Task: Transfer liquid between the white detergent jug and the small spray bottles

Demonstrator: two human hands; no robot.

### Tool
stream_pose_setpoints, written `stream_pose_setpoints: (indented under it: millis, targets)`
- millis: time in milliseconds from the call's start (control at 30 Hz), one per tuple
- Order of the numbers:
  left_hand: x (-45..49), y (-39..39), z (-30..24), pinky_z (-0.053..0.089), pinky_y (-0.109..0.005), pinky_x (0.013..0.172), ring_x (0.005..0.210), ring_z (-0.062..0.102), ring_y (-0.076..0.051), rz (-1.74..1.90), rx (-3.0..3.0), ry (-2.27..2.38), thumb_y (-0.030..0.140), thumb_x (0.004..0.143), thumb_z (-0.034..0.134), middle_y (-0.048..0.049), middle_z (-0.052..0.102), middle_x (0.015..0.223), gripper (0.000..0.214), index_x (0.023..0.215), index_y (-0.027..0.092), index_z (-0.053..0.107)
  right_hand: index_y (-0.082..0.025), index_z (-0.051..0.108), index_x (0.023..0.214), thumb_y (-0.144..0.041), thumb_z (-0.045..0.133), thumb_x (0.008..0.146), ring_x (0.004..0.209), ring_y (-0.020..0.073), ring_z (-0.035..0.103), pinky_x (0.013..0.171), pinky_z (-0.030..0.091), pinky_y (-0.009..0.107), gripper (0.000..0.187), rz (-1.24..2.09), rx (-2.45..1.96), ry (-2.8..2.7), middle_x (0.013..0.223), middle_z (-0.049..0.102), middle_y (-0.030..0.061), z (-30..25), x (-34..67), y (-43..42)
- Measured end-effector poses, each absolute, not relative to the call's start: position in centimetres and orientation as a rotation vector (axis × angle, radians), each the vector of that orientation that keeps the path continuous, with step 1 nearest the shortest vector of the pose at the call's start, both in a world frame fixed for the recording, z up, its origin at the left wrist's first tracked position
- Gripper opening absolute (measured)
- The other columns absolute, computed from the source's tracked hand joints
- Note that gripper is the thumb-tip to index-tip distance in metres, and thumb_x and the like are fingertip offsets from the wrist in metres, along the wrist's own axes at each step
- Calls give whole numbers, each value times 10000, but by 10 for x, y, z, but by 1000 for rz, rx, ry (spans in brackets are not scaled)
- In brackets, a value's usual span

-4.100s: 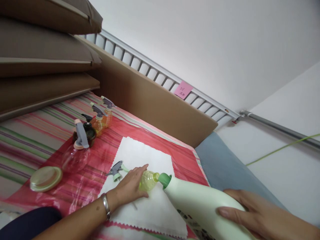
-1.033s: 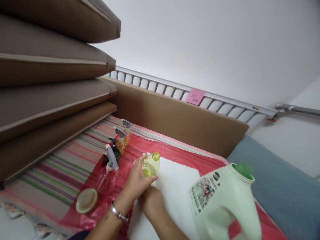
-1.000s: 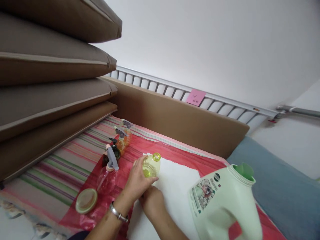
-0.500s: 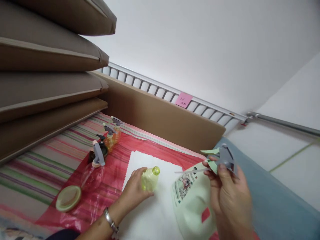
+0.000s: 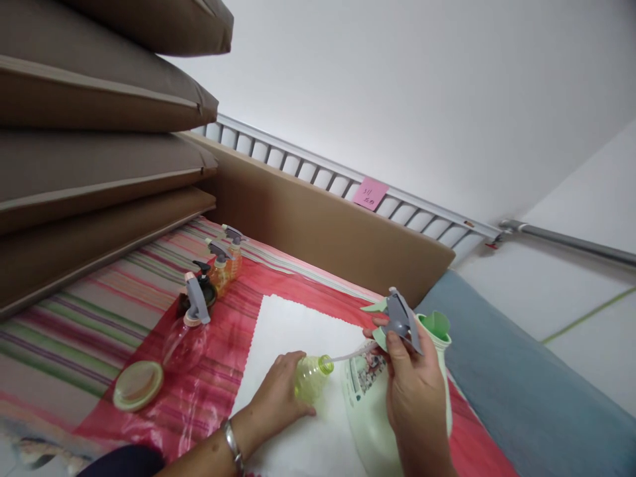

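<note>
My left hand (image 5: 281, 391) is wrapped round a small clear yellow-green bottle (image 5: 311, 379), tilted with its open neck toward the right. In my right hand (image 5: 415, 381) is a grey and green trigger spray head (image 5: 399, 320). Its thin dip tube (image 5: 348, 356) reaches leftward, with the tip at the mouth of the bottle. Both hands are above a white cloth (image 5: 278, 324) with a zigzag edge. Partly behind my right hand stands a large pale green jug (image 5: 370, 424) with a printed label and a green piece (image 5: 437, 324) in its neck.
A pink spray bottle (image 5: 186, 341), a dark pump bottle (image 5: 203, 288) and two orange spray bottles (image 5: 233, 262) line the left. A round pale green lid (image 5: 138, 385) lies nearer. Stacked brown cushions (image 5: 99, 159) rise at left; a brown board (image 5: 318, 222) stands behind, before a radiator (image 5: 293, 165).
My right hand has moved left with the spray head, bringing the tube tip to the bottle mouth. The bottle in my left hand has shifted slightly right and down.
</note>
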State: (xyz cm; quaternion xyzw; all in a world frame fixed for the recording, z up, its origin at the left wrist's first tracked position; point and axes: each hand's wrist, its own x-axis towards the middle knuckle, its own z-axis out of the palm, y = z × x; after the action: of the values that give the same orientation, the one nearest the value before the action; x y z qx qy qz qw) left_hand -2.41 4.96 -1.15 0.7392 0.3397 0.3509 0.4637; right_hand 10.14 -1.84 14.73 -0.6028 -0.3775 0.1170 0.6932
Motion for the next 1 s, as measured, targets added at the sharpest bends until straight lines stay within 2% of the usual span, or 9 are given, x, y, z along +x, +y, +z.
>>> stream_pose_setpoints:
  millis: [100,433,567,767,1000]
  targets:
    - [-24,50,-13,377,-444,998,1130,486,-304,863,1820,828,211,445,838,-127,556,1207,843,1205,167,474,-274,555,1142,-427,645,753,794,153,611,638,453,255,428,257,-1360,-832,966,646,9,146,105,-19]
    - [-22,51,-18,375,-454,1000,1139,486,-296,876,1815,817,217,451,836,-104,549,1210,836,1201,208,467,-279,551,1150,-413,650,754,768,147,626,622,464,245,430,271,-1318,-790,948,655,9,140,118,-21]
    - [-22,51,-18,366,-447,1012,1149,479,-287,865,1810,838,182,472,818,-107,545,1220,813,1202,196,462,-291,509,1217,-406,661,741,772,166,644,643,496,275,513,288,-1308,-769,939,653,14,137,121,-22]
    - [-22,53,-17,361,-426,1018,1156,468,-281,830,1825,827,196,465,826,-119,534,1235,839,1214,174,451,-274,521,1206,-402,645,756,811,187,653,742,515,334,484,212,-1361,-785,979,674,35,137,127,-27]
    - [-23,51,-15,367,-427,1012,1148,470,-285,824,1850,822,209,459,835,-115,543,1222,835,1204,174,460,-264,491,1233,-385,651,755,788,195,665,711,523,343,518,276,-1276,-771,975,669,48,129,123,-23]
